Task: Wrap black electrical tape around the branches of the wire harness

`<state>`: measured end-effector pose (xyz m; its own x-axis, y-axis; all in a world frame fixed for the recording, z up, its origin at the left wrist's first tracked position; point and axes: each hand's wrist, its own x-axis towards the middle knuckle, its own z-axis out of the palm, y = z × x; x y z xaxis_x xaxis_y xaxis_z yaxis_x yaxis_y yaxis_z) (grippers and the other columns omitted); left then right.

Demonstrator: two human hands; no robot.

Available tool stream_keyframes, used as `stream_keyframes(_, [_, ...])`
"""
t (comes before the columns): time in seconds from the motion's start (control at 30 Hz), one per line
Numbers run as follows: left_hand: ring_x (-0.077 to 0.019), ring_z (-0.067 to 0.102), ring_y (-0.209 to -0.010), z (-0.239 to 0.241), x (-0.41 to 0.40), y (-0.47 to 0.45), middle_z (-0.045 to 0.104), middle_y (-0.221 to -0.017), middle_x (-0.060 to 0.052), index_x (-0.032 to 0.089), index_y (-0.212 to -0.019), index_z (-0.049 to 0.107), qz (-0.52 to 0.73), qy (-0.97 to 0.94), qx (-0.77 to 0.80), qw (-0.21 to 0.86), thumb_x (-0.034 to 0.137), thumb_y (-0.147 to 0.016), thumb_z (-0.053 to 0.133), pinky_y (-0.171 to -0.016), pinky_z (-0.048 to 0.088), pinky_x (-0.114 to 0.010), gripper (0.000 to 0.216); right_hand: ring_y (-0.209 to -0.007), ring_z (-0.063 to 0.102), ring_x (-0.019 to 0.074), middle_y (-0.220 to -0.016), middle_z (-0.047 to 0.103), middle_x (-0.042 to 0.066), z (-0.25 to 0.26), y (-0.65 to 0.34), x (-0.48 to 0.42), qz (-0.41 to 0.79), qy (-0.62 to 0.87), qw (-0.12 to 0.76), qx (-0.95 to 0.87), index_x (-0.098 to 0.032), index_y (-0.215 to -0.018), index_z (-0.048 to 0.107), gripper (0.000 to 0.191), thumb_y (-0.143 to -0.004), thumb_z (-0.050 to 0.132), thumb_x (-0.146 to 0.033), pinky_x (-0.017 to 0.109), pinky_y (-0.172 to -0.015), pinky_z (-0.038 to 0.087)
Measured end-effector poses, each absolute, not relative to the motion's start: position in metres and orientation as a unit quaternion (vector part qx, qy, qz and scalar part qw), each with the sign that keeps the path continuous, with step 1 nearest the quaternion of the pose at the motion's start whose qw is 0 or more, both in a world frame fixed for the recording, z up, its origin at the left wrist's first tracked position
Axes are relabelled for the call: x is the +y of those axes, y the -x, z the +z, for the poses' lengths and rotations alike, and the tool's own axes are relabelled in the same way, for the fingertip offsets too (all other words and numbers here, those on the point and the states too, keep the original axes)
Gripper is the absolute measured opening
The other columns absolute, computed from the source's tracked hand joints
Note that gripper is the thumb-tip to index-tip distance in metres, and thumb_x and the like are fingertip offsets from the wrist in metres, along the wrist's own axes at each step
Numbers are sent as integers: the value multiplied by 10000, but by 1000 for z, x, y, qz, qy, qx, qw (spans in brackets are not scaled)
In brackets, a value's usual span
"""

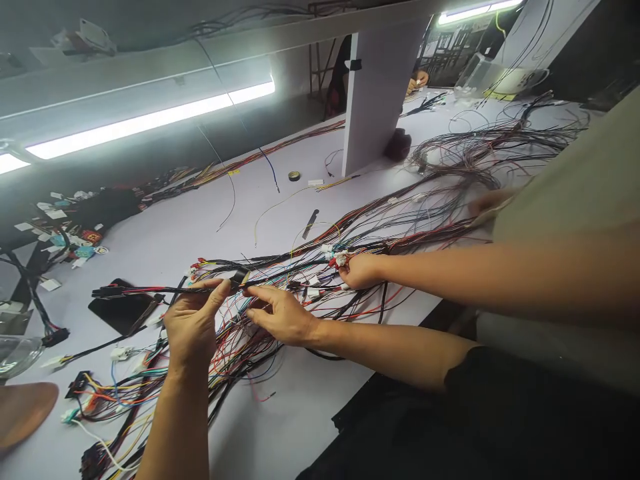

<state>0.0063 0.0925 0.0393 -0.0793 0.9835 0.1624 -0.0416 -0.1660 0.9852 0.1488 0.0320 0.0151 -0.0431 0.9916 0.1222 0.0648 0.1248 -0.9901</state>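
A: Left hand [193,323], what held?

B: Pinched on the black taped branch [165,291], thumb and forefinger closed at its near end. Lifted just off the table [290,420], roughly level, black connector [107,291] out at the far left tip. Probably held up like that to keep it apart from the loose wires underneath.

A: Right hand [280,313]?

B: Just beside the left one, forefinger stretched to the same branch end, thumb lower and apart. Touching or near it; couldn't tell whether actually gripped. Looked like steadying or feeling the spot next to the pinch.

A: Rest of the harness?

B: Spread flat over the table as a wire tangle [280,267], red, black and yellow strands fanned from lower left up to the right. Likely laid out so as to trace single branches.

A: Third hand?

B: Co-worker's hand [363,270], reached in from the right, closed around a clump of white plugs [339,257] in the tangle. Well apart from the pinched branch.

A: Containers?

B: No bin or tray made out. Clear plastic thing [15,353] at the left edge, maybe a tub or a bag, contents not readable. Small tape roll [295,175] flat on the table further back, nothing in it. Dark flat pad [120,312] under the lifted branch.
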Motion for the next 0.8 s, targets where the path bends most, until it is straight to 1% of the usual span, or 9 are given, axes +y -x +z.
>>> stream_keyframes(0.07, [-122,639,-645,43,91,-8,676,-698,-9,143,-785,711,580,-496,465,448,280,-571,879,-768,526,-278,305,-1075,595,177,-1283,573,110,13,-146,30,478,439,500,-574,-162,-1338,526,531,-819,638,-179,302,-942,485])
stream_keyframes(0.13, [-117,629,-627,48,90,-10,667,-671,-4,147,-781,712,583,-491,469,446,293,-566,881,-760,521,-272,310,-878,610,123,-1309,533,99,12,-141,30,540,400,498,-549,-222,-1398,435,616,-825,658,-234,249,-751,516])
stream_keyframes(0.2, [-97,612,-605,52,88,-12,655,-641,7,153,-784,715,580,-496,472,440,297,-571,881,-744,510,-242,306,-722,569,70,-1324,508,86,10,-135,35,615,367,501,-485,-247,-1366,434,620,-810,699,-315,207,-620,484])
stream_keyframes(0.3, [-80,607,-614,57,84,-12,662,-656,11,162,-794,722,573,-505,478,433,298,-576,882,-734,500,-208,303,-677,551,63,-1219,552,65,10,-125,46,669,349,519,-402,-195,-1194,548,580,-723,777,-443,203,-601,473])
stream_keyframes(0.37, [-89,625,-656,58,83,-11,683,-704,1,162,-796,724,570,-506,480,435,297,-578,882,-754,505,-211,302,-649,526,73,-990,595,26,12,-121,48,652,365,536,-392,-159,-1049,615,486,-727,758,-493,209,-591,439])
stream_keyframes(0.43, [-90,624,-661,59,82,-10,685,-711,-2,160,-792,724,568,-511,477,435,291,-582,879,-754,505,-211,292,-598,434,69,-739,518,-20,15,-122,44,600,398,554,-418,-148,-872,644,372,-775,707,-501,212,-553,350])
stream_keyframes(0.5, [-76,596,-611,58,82,-9,662,-664,7,159,-789,722,563,-520,473,434,289,-587,877,-720,497,-202,286,-576,333,72,-618,396,-36,19,-125,36,544,428,562,-453,-157,-715,604,342,-826,654,-476,235,-535,262])
stream_keyframes(0.6, [-65,577,-589,56,82,-6,642,-643,11,158,-786,717,552,-533,476,429,295,-595,874,-690,489,-186,282,-571,272,84,-593,306,-26,26,-134,21,525,444,552,-472,-166,-605,494,384,-858,613,-428,263,-533,202])
stream_keyframes(0.8, [-91,624,-691,55,86,2,646,-803,-7,162,-804,698,518,-588,463,413,279,-647,844,-709,516,-194,244,-576,251,92,-614,287,-11,37,-148,4,586,409,545,-438,-171,-582,423,388,-879,587,-359,279,-542,189])
